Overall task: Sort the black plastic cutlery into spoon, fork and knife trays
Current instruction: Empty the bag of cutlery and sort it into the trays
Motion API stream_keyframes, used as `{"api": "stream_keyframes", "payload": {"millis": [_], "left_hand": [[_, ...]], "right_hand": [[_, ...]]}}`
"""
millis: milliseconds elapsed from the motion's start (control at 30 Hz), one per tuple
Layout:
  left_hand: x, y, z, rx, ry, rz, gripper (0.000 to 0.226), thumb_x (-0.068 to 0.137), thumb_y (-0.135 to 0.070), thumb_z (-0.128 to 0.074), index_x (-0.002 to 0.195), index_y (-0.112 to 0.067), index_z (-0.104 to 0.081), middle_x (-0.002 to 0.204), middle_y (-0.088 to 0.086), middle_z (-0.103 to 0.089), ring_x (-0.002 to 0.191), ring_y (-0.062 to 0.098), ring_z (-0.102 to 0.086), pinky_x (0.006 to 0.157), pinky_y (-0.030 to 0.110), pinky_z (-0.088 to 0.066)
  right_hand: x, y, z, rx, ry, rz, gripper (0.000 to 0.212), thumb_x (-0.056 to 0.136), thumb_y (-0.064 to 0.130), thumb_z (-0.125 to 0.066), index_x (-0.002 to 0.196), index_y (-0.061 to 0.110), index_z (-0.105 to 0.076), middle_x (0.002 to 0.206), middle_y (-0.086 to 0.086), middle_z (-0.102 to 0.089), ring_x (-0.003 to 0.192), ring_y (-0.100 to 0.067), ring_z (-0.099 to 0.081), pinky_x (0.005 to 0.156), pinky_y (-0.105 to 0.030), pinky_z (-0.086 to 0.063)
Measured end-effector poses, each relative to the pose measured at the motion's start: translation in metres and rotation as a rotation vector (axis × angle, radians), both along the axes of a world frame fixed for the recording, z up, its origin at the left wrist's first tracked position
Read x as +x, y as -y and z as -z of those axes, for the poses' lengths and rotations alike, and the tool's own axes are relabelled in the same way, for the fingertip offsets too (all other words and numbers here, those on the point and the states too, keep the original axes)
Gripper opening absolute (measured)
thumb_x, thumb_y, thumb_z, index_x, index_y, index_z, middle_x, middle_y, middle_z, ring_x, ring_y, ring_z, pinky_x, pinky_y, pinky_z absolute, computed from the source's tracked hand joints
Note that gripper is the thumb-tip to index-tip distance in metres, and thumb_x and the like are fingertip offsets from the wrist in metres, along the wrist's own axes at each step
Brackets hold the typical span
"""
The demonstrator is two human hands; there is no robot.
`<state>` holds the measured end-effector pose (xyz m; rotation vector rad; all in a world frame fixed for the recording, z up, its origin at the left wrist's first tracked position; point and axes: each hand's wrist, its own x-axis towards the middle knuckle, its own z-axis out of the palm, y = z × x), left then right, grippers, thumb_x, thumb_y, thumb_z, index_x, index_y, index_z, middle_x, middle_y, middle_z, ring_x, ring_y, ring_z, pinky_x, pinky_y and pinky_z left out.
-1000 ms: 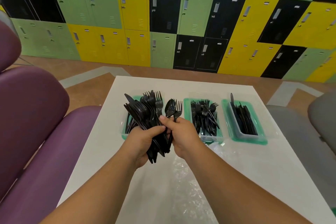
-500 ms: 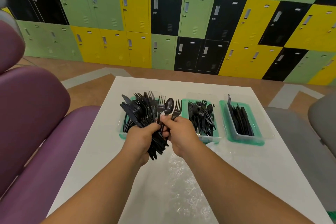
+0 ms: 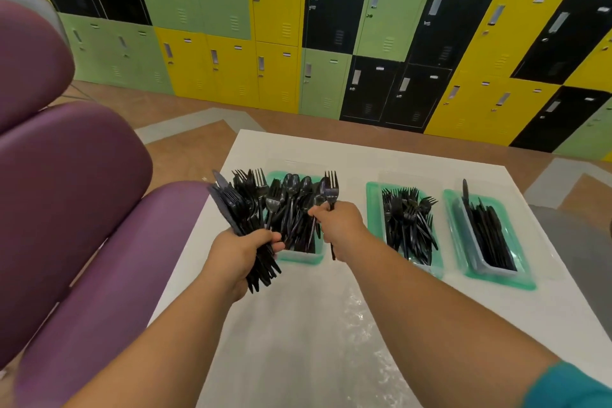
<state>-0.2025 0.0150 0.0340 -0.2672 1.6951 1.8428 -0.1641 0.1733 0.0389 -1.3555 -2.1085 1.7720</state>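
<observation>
My left hand (image 3: 239, 253) grips a thick bundle of mixed black cutlery (image 3: 243, 209), fanned upward over the table's left edge. My right hand (image 3: 341, 225) pinches a spoon and a fork (image 3: 329, 190), held upright and apart from the bundle, above the left tray. Three green trays stand in a row on the white table (image 3: 364, 156): the left tray (image 3: 299, 258) holds spoons, the middle tray (image 3: 372, 209) holds forks, the right tray (image 3: 500, 281) holds knives.
Purple padded seats (image 3: 76, 195) press against the table's left side. A grey seat (image 3: 569, 242) sits at the right. A crinkled clear plastic sheet (image 3: 351, 334) lies on the near table between my arms. Coloured lockers line the far wall.
My right hand has pulled a spoon and a fork out of the bundle and moved right, away from my left hand. The bundle has shifted slightly left.
</observation>
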Motion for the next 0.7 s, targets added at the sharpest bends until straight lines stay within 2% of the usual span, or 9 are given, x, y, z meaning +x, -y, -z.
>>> {"api": "stream_keyframes", "payload": {"millis": [67,167,267,333,400,500,567,600,700], "left_hand": [[-0.006,0.002,0.003,-0.009,0.011,0.01,0.02,0.084,0.0,-0.065,0.099,0.014,-0.062,0.084,0.024,-0.069,0.064,0.022,-0.072,0.068,0.033,-0.058],[-0.012,0.004,0.008,-0.012,0.039,0.033,0.022,0.084,0.0,-0.066,0.102,0.012,-0.061,0.083,0.024,-0.069,0.065,0.022,-0.072,0.07,0.034,-0.059],[-0.012,0.004,0.01,-0.003,0.051,0.053,0.021,0.084,0.001,-0.065,0.102,0.011,-0.062,0.085,0.024,-0.069,0.065,0.021,-0.071,0.073,0.033,-0.059],[-0.011,0.003,0.011,0.012,0.06,0.052,0.019,0.084,0.001,-0.065,0.101,0.01,-0.063,0.084,0.021,-0.069,0.067,0.022,-0.071,0.078,0.036,-0.058],[-0.01,0.001,0.01,0.045,0.078,0.042,0.015,0.085,0.003,-0.064,0.1,0.006,-0.063,0.083,0.018,-0.07,0.069,0.023,-0.071,0.081,0.037,-0.056],[-0.005,-0.005,0.007,0.11,0.116,0.048,0.012,0.086,0.004,-0.062,0.097,0.002,-0.065,0.08,0.016,-0.072,0.068,0.023,-0.071,0.084,0.04,-0.054],[0.002,-0.01,0.003,0.114,0.111,0.125,0.014,0.086,0.003,-0.062,0.098,0.003,-0.067,0.085,0.019,-0.072,0.073,0.025,-0.071,0.085,0.041,-0.054],[0.004,-0.012,0.001,0.11,0.104,0.173,0.016,0.086,0.002,-0.062,0.1,0.004,-0.067,0.088,0.021,-0.072,0.078,0.028,-0.071,0.085,0.042,-0.054],[0.014,-0.019,-0.003,0.105,0.099,0.237,0.014,0.087,-0.002,-0.062,0.098,0.002,-0.069,0.095,0.023,-0.072,0.087,0.033,-0.069,0.087,0.044,-0.053]], "right_hand": [[-0.014,-0.003,0.007,0.118,0.081,-0.076,0.029,0.091,0.019,-0.061,0.064,0.014,-0.052,0.061,0.0,-0.046,0.053,-0.013,-0.039,0.055,-0.026,-0.036],[-0.033,-0.007,0.017,0.196,0.135,-0.155,0.038,0.093,0.02,-0.059,0.06,0.014,-0.041,0.059,0.0,-0.042,0.054,-0.014,-0.038,0.064,-0.027,-0.036],[-0.039,-0.008,0.022,0.309,0.266,-0.239,0.038,0.099,0.019,-0.046,0.062,0.012,-0.04,0.063,-0.002,-0.042,0.069,-0.022,-0.047,0.069,-0.027,-0.036],[-0.037,-0.009,0.021,0.344,0.266,-0.218,0.036,0.101,0.022,-0.04,0.071,0.005,-0.049,0.073,-0.008,-0.053,0.08,-0.023,-0.05,0.069,-0.028,-0.039],[-0.029,-0.005,0.014,0.202,0.092,-0.121,0.038,0.099,0.035,-0.043,0.09,0.003,-0.061,0.087,-0.012,-0.061,0.072,-0.022,-0.051,0.066,-0.03,-0.041],[-0.005,0.007,0.007,-0.201,-0.14,-0.148,0.044,0.085,0.056,-0.059,0.088,0.013,-0.065,0.066,0.001,-0.059,0.048,-0.011,-0.039,0.05,-0.024,-0.032],[0.012,0.016,0.005,-0.25,-0.178,-0.247,0.026,0.086,0.043,-0.064,0.081,0.018,-0.065,0.05,0.011,-0.055,0.043,-0.005,-0.043,0.046,-0.02,-0.036],[0.016,0.021,0.005,-0.254,-0.205,-0.25,0.021,0.089,0.035,-0.063,0.078,0.017,-0.065,0.051,0.008,-0.056,0.044,-0.005,-0.047,0.046,-0.019,-0.04],[0.021,0.022,0.004,-0.246,-0.236,-0.096,0.034,0.099,0.03,-0.049,0.073,0.013,-0.064,0.063,-0.002,-0.062,0.048,-0.01,-0.055,0.047,-0.021,-0.045]]}}
